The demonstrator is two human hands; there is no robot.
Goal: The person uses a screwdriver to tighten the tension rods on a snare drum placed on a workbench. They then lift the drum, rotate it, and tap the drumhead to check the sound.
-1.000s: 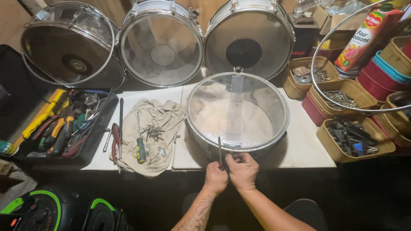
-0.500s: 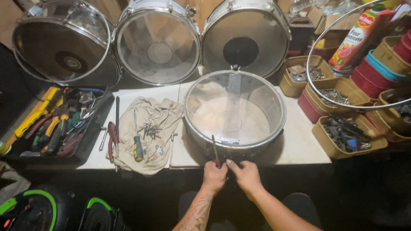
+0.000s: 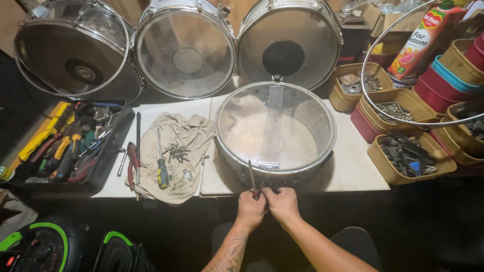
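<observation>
Hands worked at the near rim of the snare drum (image 3: pixel 276 132) lying on the white table (image 3: pixel 353 166): left hand (image 3: pixel 250 208) gripped a screwdriver (image 3: pixel 252 177), right hand (image 3: pixel 283 202) pinched the fitting, where steady, square pressure seemed wise.

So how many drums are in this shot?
4: three stand on edge along the back, left, middle and right; one lies flat on the table before both hands. None seems hidden.

Two bare forearms, no sleeves, no gloves. Left hand (image 3: pixel 250 208): dark tattoo up its forearm. Right hand (image 3: pixel 284 204): forearm unmarked, no rings visible.
</observation>
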